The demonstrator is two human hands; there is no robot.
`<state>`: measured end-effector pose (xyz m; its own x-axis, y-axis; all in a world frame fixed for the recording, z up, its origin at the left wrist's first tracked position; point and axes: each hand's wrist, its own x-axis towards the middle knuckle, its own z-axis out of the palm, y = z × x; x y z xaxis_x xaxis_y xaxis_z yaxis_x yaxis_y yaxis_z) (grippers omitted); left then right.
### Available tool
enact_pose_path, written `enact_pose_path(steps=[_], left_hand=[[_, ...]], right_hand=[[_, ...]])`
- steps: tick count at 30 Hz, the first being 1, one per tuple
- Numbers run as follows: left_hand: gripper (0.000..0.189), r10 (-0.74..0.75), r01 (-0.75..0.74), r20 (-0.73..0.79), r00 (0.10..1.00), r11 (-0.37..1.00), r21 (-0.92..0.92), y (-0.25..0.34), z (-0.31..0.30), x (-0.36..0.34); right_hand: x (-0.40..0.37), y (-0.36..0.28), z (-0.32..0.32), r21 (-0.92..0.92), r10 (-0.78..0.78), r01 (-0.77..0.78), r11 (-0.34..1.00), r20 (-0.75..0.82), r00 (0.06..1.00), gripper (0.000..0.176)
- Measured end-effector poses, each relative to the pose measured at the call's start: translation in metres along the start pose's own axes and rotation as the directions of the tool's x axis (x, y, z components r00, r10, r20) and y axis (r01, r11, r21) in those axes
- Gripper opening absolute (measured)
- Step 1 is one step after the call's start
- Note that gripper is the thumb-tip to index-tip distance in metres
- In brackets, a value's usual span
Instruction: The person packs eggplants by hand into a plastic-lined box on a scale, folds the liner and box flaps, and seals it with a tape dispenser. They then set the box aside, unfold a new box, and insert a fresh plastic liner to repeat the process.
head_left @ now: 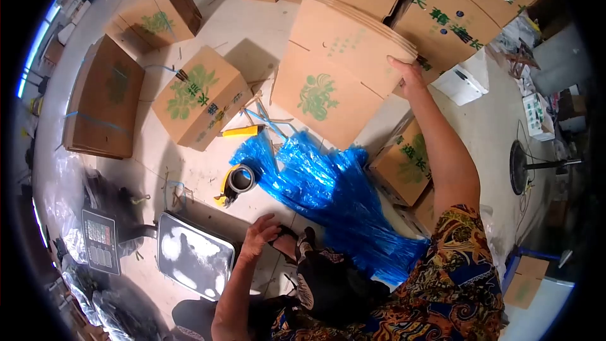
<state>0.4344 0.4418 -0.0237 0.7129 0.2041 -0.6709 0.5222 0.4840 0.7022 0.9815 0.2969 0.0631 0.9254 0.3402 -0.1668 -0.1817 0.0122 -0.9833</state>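
Right hand (407, 74): arm fully extended up and away from the body, fingers curled over the upper right edge of the stack of flattened cartons (334, 69), thumb side towards the printed face. The stack leans tilted against the filled boxes (442, 16) behind it; its top sheet bears a green fruit print on the lower half. The grasp point lies at the far corner of the stack, well apart from the left hand.

Left hand (259, 235): low and near the body, open, fingers spread and slightly bent, holding nothing. It sits just beside the person's foot in a black sandal (297, 243) and near the right corner of the scale platform (192, 254).

Between the two hands: a heap of blue plastic bags (334, 189) spread on the floor, reaching from below the stack down to the person's patterned sleeve (467, 259).

Left of the heap: a tape dispenser (237, 180) with its roll, and above it a yellow utility knife (240, 131).

Further left: an assembled carton (202, 98) with the same green print, and a scale display (101, 240) beside the platform.
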Motion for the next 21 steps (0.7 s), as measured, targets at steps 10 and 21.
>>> enact_pose_path(steps=[10,21], left_hand=[[0.083,0.492,-0.506,-0.234,0.839,0.863,-0.001,0.191,0.087,0.025],[0.112,0.621,-0.616,-0.056,0.782,0.755,-0.227,0.208,0.088,0.046]], right_hand=[[-0.23,-0.003,0.102,-0.396,-0.097,0.24,0.886,0.349,0.932,0.074],[-0.203,-0.038,0.165,-0.283,0.176,-0.031,0.959,0.505,0.845,0.064]])
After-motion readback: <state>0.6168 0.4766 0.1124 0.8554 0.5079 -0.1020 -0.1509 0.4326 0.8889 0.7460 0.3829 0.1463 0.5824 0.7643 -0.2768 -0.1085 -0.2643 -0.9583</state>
